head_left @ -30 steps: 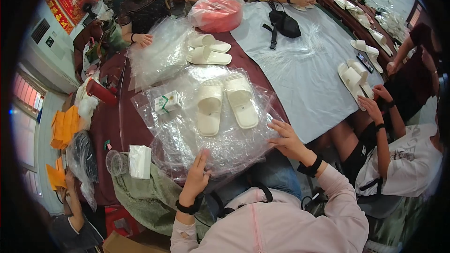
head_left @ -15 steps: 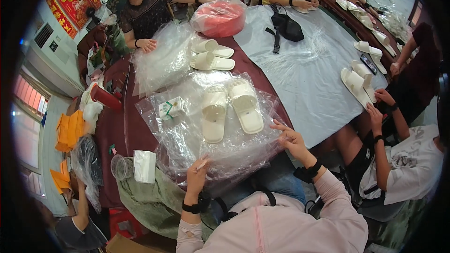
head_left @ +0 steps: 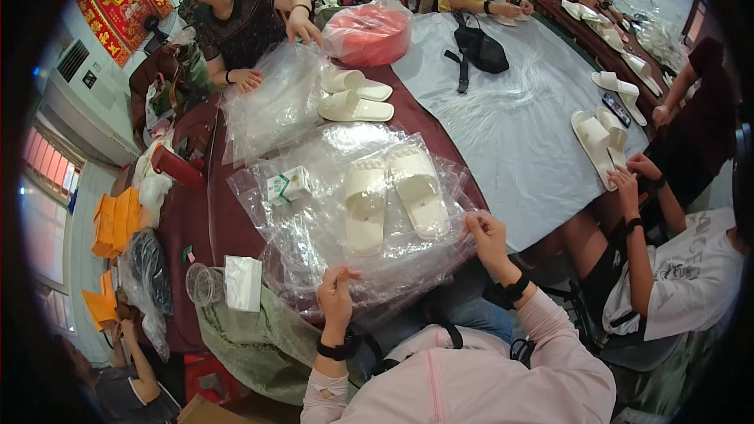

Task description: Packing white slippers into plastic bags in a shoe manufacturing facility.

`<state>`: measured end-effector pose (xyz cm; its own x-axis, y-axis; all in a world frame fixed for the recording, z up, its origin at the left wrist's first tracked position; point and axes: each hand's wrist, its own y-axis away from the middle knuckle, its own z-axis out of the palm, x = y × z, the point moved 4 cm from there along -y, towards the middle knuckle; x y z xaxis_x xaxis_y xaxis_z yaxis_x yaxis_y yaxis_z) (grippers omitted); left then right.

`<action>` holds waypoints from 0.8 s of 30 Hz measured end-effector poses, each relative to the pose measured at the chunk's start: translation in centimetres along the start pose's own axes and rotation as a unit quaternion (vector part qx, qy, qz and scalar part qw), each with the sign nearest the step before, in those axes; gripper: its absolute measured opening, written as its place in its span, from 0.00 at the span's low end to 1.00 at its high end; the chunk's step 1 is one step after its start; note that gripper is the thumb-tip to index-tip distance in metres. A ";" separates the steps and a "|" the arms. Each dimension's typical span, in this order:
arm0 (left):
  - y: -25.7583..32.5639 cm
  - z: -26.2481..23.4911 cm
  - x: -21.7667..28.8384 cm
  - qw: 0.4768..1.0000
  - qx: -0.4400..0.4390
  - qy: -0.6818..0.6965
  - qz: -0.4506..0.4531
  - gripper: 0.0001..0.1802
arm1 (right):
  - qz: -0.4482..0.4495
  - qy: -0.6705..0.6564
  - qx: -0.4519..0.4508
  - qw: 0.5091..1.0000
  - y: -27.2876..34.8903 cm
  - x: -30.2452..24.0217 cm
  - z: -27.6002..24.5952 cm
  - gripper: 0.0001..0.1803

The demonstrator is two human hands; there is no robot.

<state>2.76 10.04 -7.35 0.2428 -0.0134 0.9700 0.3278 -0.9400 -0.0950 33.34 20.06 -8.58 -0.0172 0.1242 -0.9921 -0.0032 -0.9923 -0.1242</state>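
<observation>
A pair of cream slippers, the left slipper (head_left: 366, 208) and the right slipper (head_left: 420, 192), lies toes away from me on a stack of clear plastic bags (head_left: 306, 247). A sheet of clear film seems to cover their heel ends. My left hand (head_left: 336, 298) pinches the near edge of a clear plastic bag between thumb and finger. At the bag's right side, my right hand (head_left: 490, 245) is closed on its edge, beside the right slipper's heel. A small white-and-green box (head_left: 289, 186) rests on the bags, left of the slippers.
Across the table, more clear bags (head_left: 275, 102) lie beside another slipper pair (head_left: 355, 106) and a red bundle in plastic (head_left: 367, 35). Left of me are a tissue pack (head_left: 243, 283) and a round clear tub (head_left: 204, 286). Co-workers sit around, one at my right handling slippers (head_left: 593, 141).
The slippers have shifted slightly right and toward me. My right hand's fingers have closed on the bag edge. The co-worker opposite has drawn a hand back from the red bundle to the clear bags.
</observation>
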 end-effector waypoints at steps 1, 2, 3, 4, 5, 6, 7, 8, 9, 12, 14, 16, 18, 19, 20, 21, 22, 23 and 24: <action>0.1 0.1 -0.5 0.998 0.022 0.026 -0.057 0.22 | -0.001 0.001 0.000 1.000 0.1 0.0 0.3 0.11; 0.0 0.2 -0.5 0.998 0.022 0.027 -0.056 0.22 | 0.029 -0.005 0.014 0.999 0.1 0.2 0.5 0.11; -0.1 0.4 -0.9 0.996 0.027 0.023 -0.080 0.22 | 0.059 -0.010 0.029 0.998 0.2 0.4 0.7 0.11; -0.2 0.5 -1.2 0.994 0.032 0.019 -0.104 0.21 | 0.058 -0.009 0.028 0.998 0.2 0.5 0.8 0.11; -0.3 0.7 -1.4 0.994 0.032 0.021 -0.103 0.21 | 0.062 0.023 0.037 0.997 0.2 0.7 0.8 0.12; -0.4 0.9 -1.8 0.992 0.038 0.011 -0.118 0.21 | 0.066 0.055 0.046 0.995 0.1 0.9 0.8 0.12; -0.5 1.0 -2.0 0.990 0.044 0.001 -0.133 0.21 | 0.065 0.056 0.046 0.995 0.1 1.0 1.0 0.12; -0.5 1.3 -1.9 0.990 0.044 0.003 -0.132 0.21 | 0.077 0.086 0.061 0.991 0.1 1.1 1.1 0.11; -0.5 1.5 -1.8 0.988 0.051 0.003 -0.145 0.21 | 0.089 0.115 0.076 0.986 0.0 1.3 1.1 0.11; -0.5 2.1 -2.7 0.985 0.064 -0.019 -0.161 0.21 | -0.080 0.291 0.129 0.945 -0.5 2.0 0.8 0.12; -0.4 2.3 -3.0 0.982 0.072 -0.042 -0.168 0.20 | -0.041 0.323 0.116 0.938 -0.6 0.8 1.2 0.14; -0.4 2.3 -2.2 0.980 0.105 -0.136 -0.101 0.20 | -0.003 0.354 0.106 0.929 -0.7 0.2 1.4 0.17; -0.5 2.2 -2.4 0.980 0.098 -0.155 -0.072 0.17 | -0.067 0.387 0.124 0.911 -0.8 -0.7 1.5 0.24; -0.6 2.3 -2.4 0.980 0.090 -0.173 -0.042 0.15 | -0.070 0.389 0.129 0.910 -0.9 -0.6 1.3 0.24; -0.7 2.4 -2.3 0.981 0.087 -0.169 -0.038 0.15 | -0.084 0.418 0.124 0.896 -1.0 -0.3 1.2 0.26; -0.6 2.3 -2.1 0.975 0.116 -0.188 -0.026 0.14 | -0.099 0.448 0.121 0.881 -0.9 -0.2 1.2 0.28; -0.5 1.8 -2.1 0.967 0.148 -0.208 -0.013 0.16 | -0.103 0.448 0.125 0.879 -1.0 -0.5 1.3 0.28; -0.6 1.6 -2.8 0.969 0.127 -0.209 -0.037 0.22 | -0.017 0.469 0.066 0.881 -1.2 -0.2 1.4 0.29; -0.7 1.6 -3.0 0.971 0.124 -0.203 -0.028 0.22 | 0.070 0.484 0.007 0.872 -1.2 0.2 1.5 0.31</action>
<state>3.23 11.24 -10.56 0.5418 0.2182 0.8117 0.5482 -0.8238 -0.1444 31.89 21.28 -8.65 0.8338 -0.0639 -0.5483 -0.0812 -0.9967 -0.0074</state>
